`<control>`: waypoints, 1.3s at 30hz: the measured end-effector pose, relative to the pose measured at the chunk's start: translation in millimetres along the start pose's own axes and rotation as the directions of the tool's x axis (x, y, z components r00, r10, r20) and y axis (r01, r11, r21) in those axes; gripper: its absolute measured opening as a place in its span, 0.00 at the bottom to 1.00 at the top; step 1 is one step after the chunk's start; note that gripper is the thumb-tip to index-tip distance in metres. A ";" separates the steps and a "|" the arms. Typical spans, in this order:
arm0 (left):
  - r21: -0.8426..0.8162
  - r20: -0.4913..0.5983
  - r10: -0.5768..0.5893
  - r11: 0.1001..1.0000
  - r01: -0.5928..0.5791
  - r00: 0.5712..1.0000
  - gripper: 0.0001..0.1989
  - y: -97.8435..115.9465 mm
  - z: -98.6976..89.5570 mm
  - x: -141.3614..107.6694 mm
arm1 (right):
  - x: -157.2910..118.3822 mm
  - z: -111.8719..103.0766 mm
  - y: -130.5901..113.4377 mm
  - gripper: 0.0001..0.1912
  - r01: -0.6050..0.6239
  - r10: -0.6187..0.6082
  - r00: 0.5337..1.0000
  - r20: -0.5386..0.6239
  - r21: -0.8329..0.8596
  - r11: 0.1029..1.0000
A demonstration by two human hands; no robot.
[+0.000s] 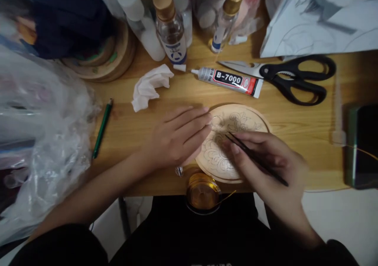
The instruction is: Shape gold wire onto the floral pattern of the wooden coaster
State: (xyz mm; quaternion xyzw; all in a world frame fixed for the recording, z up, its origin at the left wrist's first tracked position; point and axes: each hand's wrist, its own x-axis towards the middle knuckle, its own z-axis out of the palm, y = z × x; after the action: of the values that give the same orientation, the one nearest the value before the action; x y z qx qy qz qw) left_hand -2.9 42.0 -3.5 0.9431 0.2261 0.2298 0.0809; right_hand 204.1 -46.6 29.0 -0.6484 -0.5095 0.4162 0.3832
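A round wooden disc [220, 163] with a pencilled scroll pattern lies on the table in front of me. My left hand [180, 138] rests over its left edge, fingers stretched out and fingertips on the drawing; what lies under the palm is hidden. Dark tweezers [256, 159] are gripped in my right hand [274, 159], their tips over the middle of the disc. Thin curved outlines near the left fingertips may be wire or drawn lines; I cannot tell. Just below the disc, a spool of gold wire [203, 195] sits at the table's front edge with a loose end sticking out.
Beyond the disc lie a B-7000 glue tube [230, 81], its white cap [179, 67], black-handled scissors [295, 77] and crumpled tissue [150, 86]. Bottles [171, 29] line the back. A green pencil [102, 128] and plastic bags [59, 140] are left, a phone [364, 147] right.
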 end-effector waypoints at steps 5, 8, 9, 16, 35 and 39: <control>-0.073 0.025 0.024 0.997 -0.022 0.999 0.12 -3.4 -2.7 -10.0 | 3.1 7.2 0.9 0.14 0.095 -0.090 0.994 0.055 -0.084 0.992; -0.121 0.073 0.032 0.992 -0.022 0.997 0.12 -4.8 -4.6 -5.2 | 4.8 12.5 -0.2 0.13 0.124 -0.126 0.992 0.003 -0.158 0.980; -0.126 0.069 0.038 0.992 -0.029 0.997 0.13 -4.8 -4.2 -4.3 | 5.0 14.2 -0.7 0.13 0.128 -0.132 0.991 -0.014 -0.170 0.977; -0.095 -0.016 0.008 0.995 -0.009 1.000 0.12 -3.4 6.9 -10.4 | 5.2 21.3 1.8 0.14 0.142 -0.151 0.988 -0.033 -0.192 0.971; -0.004 -0.049 0.002 1.000 -0.002 0.999 0.09 -2.3 8.4 -10.7 | 5.2 8.2 -9.3 0.10 0.114 -0.130 0.989 -0.064 -0.210 0.971; 0.001 -0.076 0.008 1.000 -0.008 0.997 0.08 -1.9 7.5 -10.1 | 1.0 6.6 -14.9 0.07 0.022 -0.052 0.990 -0.133 -0.215 0.976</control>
State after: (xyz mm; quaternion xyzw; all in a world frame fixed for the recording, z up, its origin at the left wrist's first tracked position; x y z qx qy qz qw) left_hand -8.1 38.7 -14.6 0.9347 0.2251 0.2657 0.0711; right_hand 193.0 -42.3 40.2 -0.7032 -0.5356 0.3062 0.3534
